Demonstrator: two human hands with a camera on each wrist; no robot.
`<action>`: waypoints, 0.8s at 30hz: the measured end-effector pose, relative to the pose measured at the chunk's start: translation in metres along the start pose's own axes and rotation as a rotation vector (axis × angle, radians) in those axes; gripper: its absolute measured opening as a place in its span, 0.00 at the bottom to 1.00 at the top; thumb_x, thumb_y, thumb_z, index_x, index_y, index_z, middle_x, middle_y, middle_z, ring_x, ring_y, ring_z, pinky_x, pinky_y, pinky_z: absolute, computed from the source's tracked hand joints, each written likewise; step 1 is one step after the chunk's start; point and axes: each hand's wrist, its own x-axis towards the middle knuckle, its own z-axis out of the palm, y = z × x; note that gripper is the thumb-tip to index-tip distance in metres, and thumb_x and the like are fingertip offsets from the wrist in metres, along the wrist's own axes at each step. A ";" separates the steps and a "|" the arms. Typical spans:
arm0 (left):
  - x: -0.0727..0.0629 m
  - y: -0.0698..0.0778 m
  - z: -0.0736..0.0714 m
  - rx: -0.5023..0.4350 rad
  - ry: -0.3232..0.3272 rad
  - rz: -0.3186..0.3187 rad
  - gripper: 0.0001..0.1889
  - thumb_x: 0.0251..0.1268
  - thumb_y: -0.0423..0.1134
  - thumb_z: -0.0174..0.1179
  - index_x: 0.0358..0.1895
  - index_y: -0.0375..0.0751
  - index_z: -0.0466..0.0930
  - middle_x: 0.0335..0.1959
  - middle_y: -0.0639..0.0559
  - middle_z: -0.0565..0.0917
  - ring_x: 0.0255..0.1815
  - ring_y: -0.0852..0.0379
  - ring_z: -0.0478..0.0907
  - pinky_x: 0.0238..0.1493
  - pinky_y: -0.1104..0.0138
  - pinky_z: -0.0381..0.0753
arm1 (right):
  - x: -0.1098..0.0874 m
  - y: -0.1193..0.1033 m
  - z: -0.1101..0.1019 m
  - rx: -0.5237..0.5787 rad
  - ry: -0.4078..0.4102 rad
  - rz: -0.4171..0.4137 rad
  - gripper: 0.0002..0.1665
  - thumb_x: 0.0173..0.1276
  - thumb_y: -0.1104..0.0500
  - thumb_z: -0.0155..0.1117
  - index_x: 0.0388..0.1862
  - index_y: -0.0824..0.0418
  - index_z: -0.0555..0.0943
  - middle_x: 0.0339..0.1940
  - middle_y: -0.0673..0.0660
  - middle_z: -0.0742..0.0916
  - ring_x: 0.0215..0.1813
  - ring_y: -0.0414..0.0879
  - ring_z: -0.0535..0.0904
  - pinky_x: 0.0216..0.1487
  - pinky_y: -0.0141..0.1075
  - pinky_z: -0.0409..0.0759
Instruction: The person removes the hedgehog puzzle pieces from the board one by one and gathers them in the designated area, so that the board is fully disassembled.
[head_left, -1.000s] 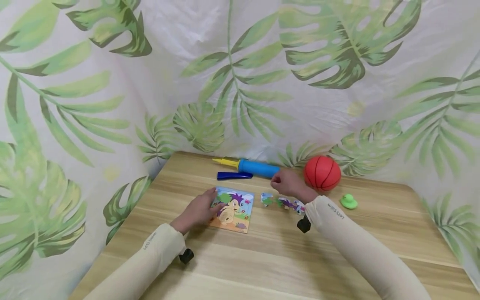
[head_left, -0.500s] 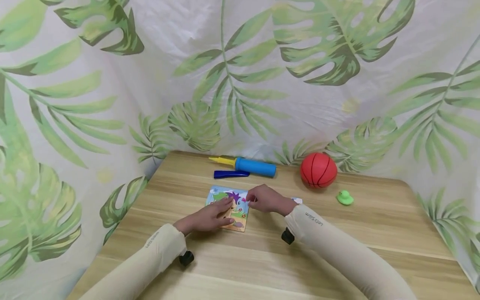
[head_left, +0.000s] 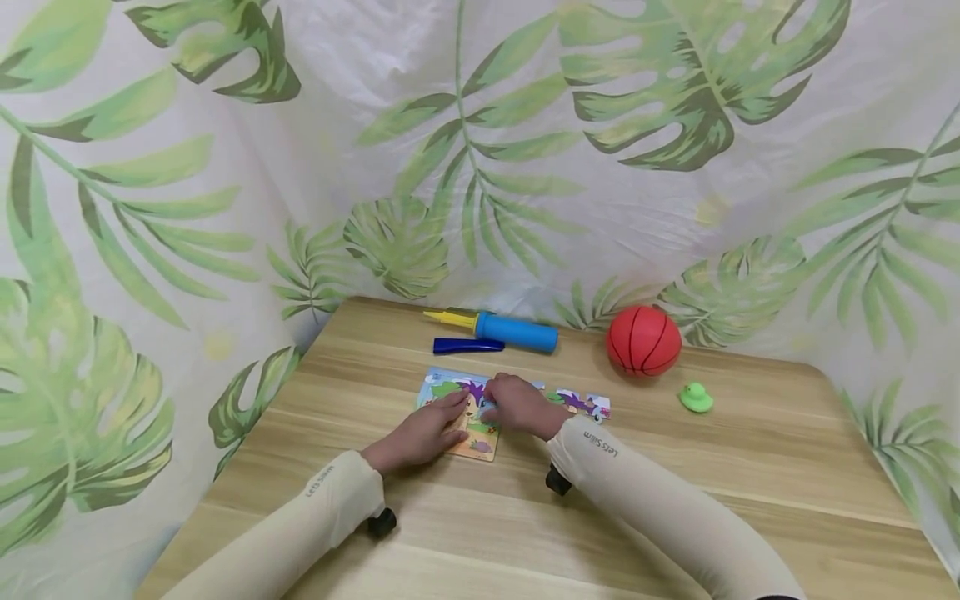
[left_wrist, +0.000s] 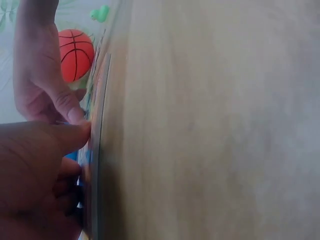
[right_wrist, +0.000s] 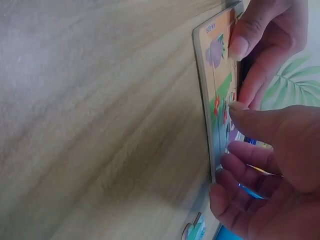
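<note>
A square jigsaw puzzle [head_left: 480, 447] with a cartoon hedgehog picture lies on the wooden table in the head view. My left hand [head_left: 427, 429] rests over its left part with fingers extended. At its right side my right hand [head_left: 521, 406] bends its thumb and fingers down to the surface, seemingly pinching a puzzle piece that they mostly hide. In the right wrist view, the right thumb [right_wrist: 250, 120] and fingers meet the puzzle's face, close to the left hand [right_wrist: 270, 45]. Loose puzzle pieces [head_left: 576, 403] lie just right of the right hand, partly covered by it.
Behind the puzzle lie a dark blue flat object [head_left: 467, 346] and a blue hand pump [head_left: 519, 332] with a yellow nozzle. A red toy basketball [head_left: 643, 342] and a green rubber duck [head_left: 696, 397] stand at the right. A leaf-print cloth [head_left: 480, 167] hangs behind the table.
My right hand has moved left from above the loose pieces onto the puzzle's right side. The left hand has shifted slightly right, farther over the puzzle.
</note>
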 end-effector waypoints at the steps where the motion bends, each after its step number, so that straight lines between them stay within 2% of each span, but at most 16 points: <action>1: 0.000 0.001 0.001 0.006 0.011 -0.008 0.33 0.75 0.44 0.57 0.75 0.29 0.60 0.80 0.38 0.59 0.80 0.40 0.59 0.77 0.46 0.63 | 0.000 -0.001 0.001 0.006 -0.002 0.010 0.15 0.65 0.51 0.73 0.41 0.60 0.86 0.38 0.54 0.85 0.39 0.45 0.80 0.47 0.40 0.83; 4: 0.000 0.005 0.004 0.010 0.037 -0.036 0.33 0.75 0.46 0.57 0.74 0.30 0.62 0.80 0.39 0.60 0.80 0.41 0.60 0.77 0.48 0.64 | 0.002 -0.001 0.004 0.008 -0.002 0.021 0.14 0.64 0.51 0.74 0.39 0.59 0.86 0.38 0.53 0.84 0.39 0.44 0.80 0.47 0.39 0.83; 8: 0.001 0.007 0.006 0.008 0.066 -0.062 0.32 0.74 0.46 0.58 0.73 0.29 0.63 0.79 0.40 0.61 0.80 0.42 0.60 0.77 0.49 0.65 | 0.003 0.000 0.006 -0.007 0.000 0.018 0.17 0.64 0.50 0.74 0.44 0.60 0.85 0.38 0.53 0.85 0.39 0.44 0.79 0.46 0.39 0.82; 12: 0.001 0.008 0.006 0.021 0.069 -0.073 0.33 0.74 0.46 0.58 0.73 0.30 0.63 0.79 0.40 0.61 0.80 0.43 0.60 0.77 0.50 0.64 | 0.004 0.000 0.003 0.061 -0.004 0.037 0.19 0.63 0.53 0.75 0.49 0.62 0.84 0.37 0.55 0.86 0.38 0.45 0.79 0.47 0.41 0.83; 15: 0.001 0.009 0.006 0.022 0.061 -0.079 0.33 0.74 0.47 0.58 0.73 0.30 0.63 0.80 0.41 0.60 0.80 0.43 0.60 0.78 0.50 0.64 | 0.005 0.000 0.001 0.116 -0.007 0.063 0.19 0.62 0.54 0.75 0.49 0.62 0.84 0.38 0.56 0.87 0.38 0.46 0.80 0.49 0.42 0.83; 19: 0.002 0.010 0.005 0.025 0.058 -0.085 0.33 0.74 0.48 0.59 0.74 0.31 0.63 0.80 0.41 0.61 0.80 0.43 0.59 0.78 0.50 0.63 | 0.006 0.001 0.001 0.171 -0.006 0.083 0.16 0.61 0.55 0.76 0.45 0.62 0.86 0.38 0.55 0.88 0.38 0.44 0.80 0.47 0.40 0.83; 24: 0.001 0.011 0.005 0.017 0.061 -0.092 0.34 0.73 0.47 0.59 0.74 0.31 0.62 0.80 0.41 0.61 0.80 0.43 0.60 0.78 0.50 0.63 | 0.006 0.001 -0.001 0.239 -0.035 0.127 0.08 0.61 0.57 0.76 0.37 0.58 0.87 0.33 0.52 0.87 0.35 0.42 0.76 0.42 0.35 0.79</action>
